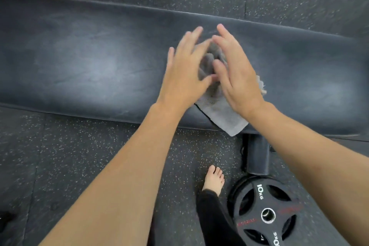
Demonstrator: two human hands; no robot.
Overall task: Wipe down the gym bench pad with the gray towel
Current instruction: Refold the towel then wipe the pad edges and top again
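The towel [217, 104] lies bunched on the pad [79, 62], between both hands. Left hand [185, 74] and right hand [237, 78] are spread, flanking it; the pad runs left-right.

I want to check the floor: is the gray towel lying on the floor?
No, the gray towel lies on the bench pad, one corner hanging over its near edge.

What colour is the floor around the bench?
Dark grey floor with small light speckles, seen best in the head view, the only one.
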